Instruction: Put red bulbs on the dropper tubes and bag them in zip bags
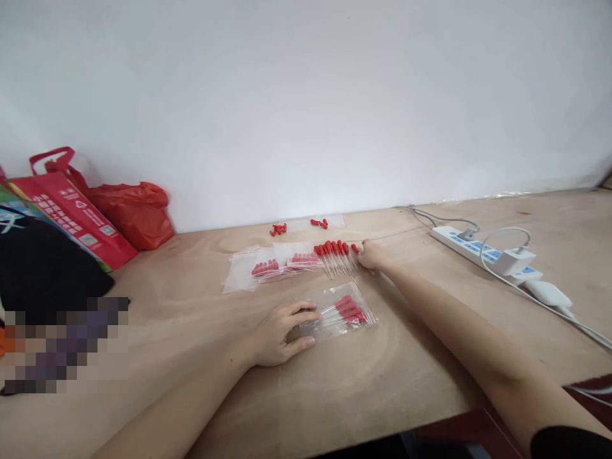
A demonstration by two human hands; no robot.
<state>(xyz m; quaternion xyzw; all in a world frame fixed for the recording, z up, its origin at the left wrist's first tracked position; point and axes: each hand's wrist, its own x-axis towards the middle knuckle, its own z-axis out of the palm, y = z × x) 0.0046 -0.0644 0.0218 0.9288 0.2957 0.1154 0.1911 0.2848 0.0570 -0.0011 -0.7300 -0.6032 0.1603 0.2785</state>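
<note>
My left hand lies on the table with fingers apart, its fingertips at the left edge of a clear zip bag. Inside that bag are several droppers with red rubber bulbs and thin clear tubes. Farther back, my right hand is closed at a single dropper, whose red bulb sticks out to the left of the fingers. Just left of it, a row of loose droppers lies with bulbs pointing away from me. My right fingertips are partly hidden.
Packed clear bags overlap left of the row. Small red bulbs lie near the wall, with more on a flat bag. A power strip with cables stands at right. Red bags and a black cloth item sit at left.
</note>
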